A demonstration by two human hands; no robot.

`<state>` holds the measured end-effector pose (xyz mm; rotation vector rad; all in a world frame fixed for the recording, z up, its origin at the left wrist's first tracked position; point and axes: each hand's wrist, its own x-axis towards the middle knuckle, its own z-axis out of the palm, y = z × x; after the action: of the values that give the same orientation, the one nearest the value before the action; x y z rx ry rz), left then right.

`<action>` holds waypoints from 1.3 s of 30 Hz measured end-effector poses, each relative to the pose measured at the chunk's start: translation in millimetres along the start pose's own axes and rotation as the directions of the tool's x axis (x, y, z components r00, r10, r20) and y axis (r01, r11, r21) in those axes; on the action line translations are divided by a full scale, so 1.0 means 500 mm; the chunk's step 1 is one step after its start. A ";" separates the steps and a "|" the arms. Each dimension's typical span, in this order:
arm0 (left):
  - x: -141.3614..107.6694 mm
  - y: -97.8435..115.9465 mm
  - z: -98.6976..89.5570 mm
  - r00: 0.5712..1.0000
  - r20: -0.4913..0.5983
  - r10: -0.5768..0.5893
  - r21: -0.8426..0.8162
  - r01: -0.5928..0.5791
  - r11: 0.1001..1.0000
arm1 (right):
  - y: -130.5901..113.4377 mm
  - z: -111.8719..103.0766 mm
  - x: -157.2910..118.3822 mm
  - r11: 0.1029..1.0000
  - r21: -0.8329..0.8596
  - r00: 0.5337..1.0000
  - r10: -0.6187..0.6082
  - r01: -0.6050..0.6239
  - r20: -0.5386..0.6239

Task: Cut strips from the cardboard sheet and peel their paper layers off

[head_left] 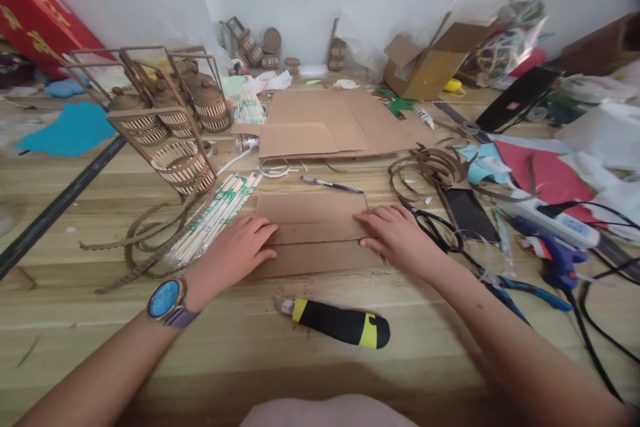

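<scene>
Two flat strips of brown cardboard lie on the table, the farther cardboard strip [310, 217] meeting or overlapping the nearer cardboard strip [313, 259]. My left hand [243, 245] rests at their left end, thumb and fingers apart. At the right end, my right hand [393, 235] touches the cardboard edge with its fingers and thumb spread. A black and yellow utility knife [343, 325] lies nearer to me with its blade pointing left. Beyond the strips is a black pen [331, 184].
Large cardboard sheets [320, 120] lie farther back. Small woven baskets [183, 163] and wrapped sticks [215, 217] stand or lie left. To the right are scissors [435, 227], pliers [520, 293], a blue glue gun [557, 263] and a power strip [560, 220].
</scene>
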<state>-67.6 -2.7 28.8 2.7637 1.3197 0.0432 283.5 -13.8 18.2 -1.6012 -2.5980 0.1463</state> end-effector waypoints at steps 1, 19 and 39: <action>-0.007 0.001 -0.001 1.000 0.006 0.003 0.005 -0.003 1.000 | -0.002 -0.003 -0.006 1.000 0.006 1.000 -0.003 0.003 0.010; -0.038 0.006 0.017 0.996 0.086 0.026 -0.015 -0.025 1.000 | 0.056 0.012 -0.017 0.990 0.113 0.993 -0.095 0.087 0.064; -0.073 0.023 0.019 0.999 -0.005 -0.033 -0.039 0.032 0.999 | 0.028 0.023 -0.019 0.984 -0.044 0.975 -0.178 0.173 -0.130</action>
<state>-81.0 -39.0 20.5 2.7113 1.3499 0.0733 299.0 -16.4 4.7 -1.3312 -2.6329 -0.0157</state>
